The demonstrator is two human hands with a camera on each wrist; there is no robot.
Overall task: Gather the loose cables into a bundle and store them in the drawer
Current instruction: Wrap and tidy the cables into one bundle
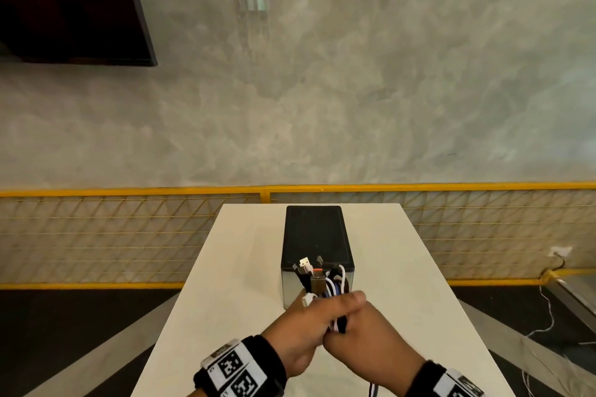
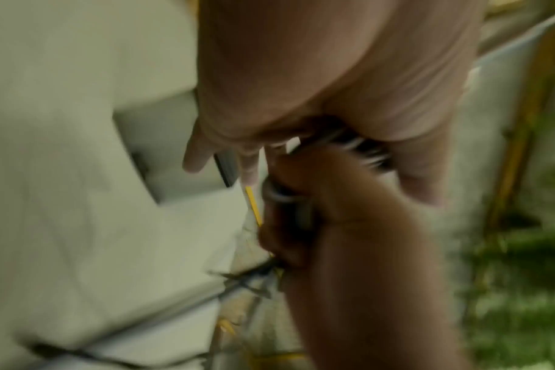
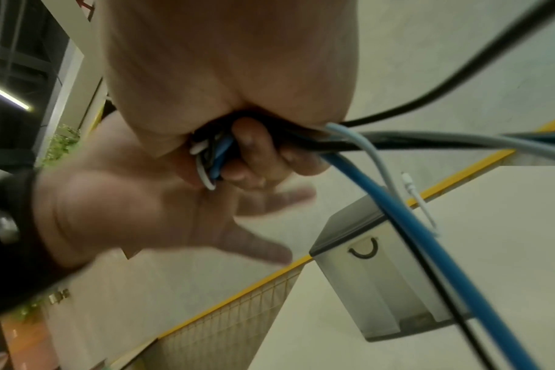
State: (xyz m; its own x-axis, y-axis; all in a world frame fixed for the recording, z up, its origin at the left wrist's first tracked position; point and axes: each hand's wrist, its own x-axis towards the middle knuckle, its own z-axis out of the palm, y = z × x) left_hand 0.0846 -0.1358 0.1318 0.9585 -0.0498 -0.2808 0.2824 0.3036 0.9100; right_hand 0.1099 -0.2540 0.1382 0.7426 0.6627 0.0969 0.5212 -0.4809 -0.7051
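One bundle of cables (image 1: 325,287), white, blue and black strands whose number cannot be counted, is held just above one white table (image 1: 225,267), at the 6 o'clock face of one black-topped drawer box (image 1: 314,235). The right hand (image 1: 367,345) is curled tightly round the bundle. The left hand (image 1: 303,329) lies against it at 9 o'clock; in the right wrist view its fingers (image 3: 263,250) are seen spread and straight. One curved handle (image 3: 363,249) is seen on the drawer front.
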